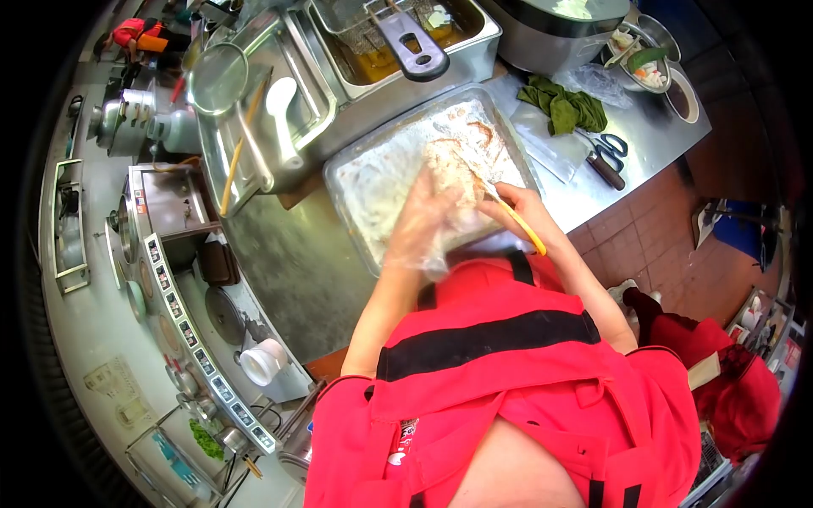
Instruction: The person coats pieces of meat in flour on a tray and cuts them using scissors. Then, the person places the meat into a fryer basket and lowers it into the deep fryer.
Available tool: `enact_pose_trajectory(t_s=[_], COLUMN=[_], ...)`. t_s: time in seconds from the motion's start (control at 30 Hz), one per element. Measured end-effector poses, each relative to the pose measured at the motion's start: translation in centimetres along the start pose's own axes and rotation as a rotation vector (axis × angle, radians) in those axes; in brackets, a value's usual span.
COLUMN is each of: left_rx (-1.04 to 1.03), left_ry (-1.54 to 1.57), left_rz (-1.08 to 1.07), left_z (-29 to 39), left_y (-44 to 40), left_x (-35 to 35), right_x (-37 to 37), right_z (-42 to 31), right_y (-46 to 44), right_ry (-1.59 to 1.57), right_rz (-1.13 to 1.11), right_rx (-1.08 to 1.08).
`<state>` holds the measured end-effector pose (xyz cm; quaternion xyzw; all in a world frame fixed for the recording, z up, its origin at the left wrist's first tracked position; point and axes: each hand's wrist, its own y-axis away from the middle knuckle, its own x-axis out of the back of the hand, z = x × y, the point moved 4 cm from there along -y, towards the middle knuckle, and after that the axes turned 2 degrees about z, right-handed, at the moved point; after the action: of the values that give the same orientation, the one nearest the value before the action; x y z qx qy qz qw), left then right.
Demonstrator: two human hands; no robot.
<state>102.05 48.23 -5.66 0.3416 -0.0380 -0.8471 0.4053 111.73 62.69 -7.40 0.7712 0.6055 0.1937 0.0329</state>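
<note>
A metal tray [360,182] holding white flour lies on the steel counter before me. Over it, my left hand [421,216], in a clear plastic glove, touches a flour-coated piece of food [453,169]; its fingers are blurred by motion. Closed around a yellow-handled tool [521,227], my right hand [517,210] is on the other side of the same piece. The tool's far end reaches into the coated food, so its shape is unclear.
Behind the tray stands a fryer [415,85] with a basket. A strainer [218,80] and white spoon [281,106] lie at the left. Scissors [611,148], a dark-handled tool [605,172] and green cloth [563,106] are right. Other people [728,372] stand at the right and far upper left.
</note>
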Motion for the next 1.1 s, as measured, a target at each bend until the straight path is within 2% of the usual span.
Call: enact_pose_trajectory(t_s=[0.07, 0.17, 0.27, 0.47, 0.57, 0.67, 0.8, 0.9, 1.1], left_rx=[0.022, 0.051, 0.006, 0.013, 0.087, 0.074, 0.136, 0.138, 0.151], left_ry=[-0.078, -0.032, -0.179, -0.307, -0.414, -0.275, -0.292, -0.284, -0.388], left_rz=[0.002, 0.022, -0.019, 0.070, 0.006, -0.002, 0.028, 0.023, 0.042], left_z=[0.2, 0.6, 0.2, 1.1, 1.3, 0.6, 1.1, 1.3, 1.3], left_y=[-0.4, -1.1, -2.4, -2.3, -1.6, -1.3, -1.0, -0.9, -2.0], left_x=[1.5, 2.7, 5.1, 3.0, 2.0, 1.1, 0.5, 0.4, 4.3], right_x=[0.2, 0.6, 0.6, 0.4, 0.2, -0.2, -0.5, -0.2, 0.5], right_z=[0.5, 0.0, 0.3, 0.5, 0.2, 0.3, 0.4, 0.5, 1.9], right_y=[-0.1, -0.1, -0.2, -0.4, -0.5, -1.0, -1.5, -1.9, -3.4], right_ry=[-0.027, -0.008, 0.035, 0.102, 0.057, 0.029, -0.009, 0.110, -0.118], right_rz=[-0.009, -0.040, -0.036, -0.035, -0.058, -0.056, -0.007, 0.013, -0.088], right_rx=[-0.011, -0.027, 0.003, 0.038, 0.006, -0.013, 0.021, 0.043, -0.179])
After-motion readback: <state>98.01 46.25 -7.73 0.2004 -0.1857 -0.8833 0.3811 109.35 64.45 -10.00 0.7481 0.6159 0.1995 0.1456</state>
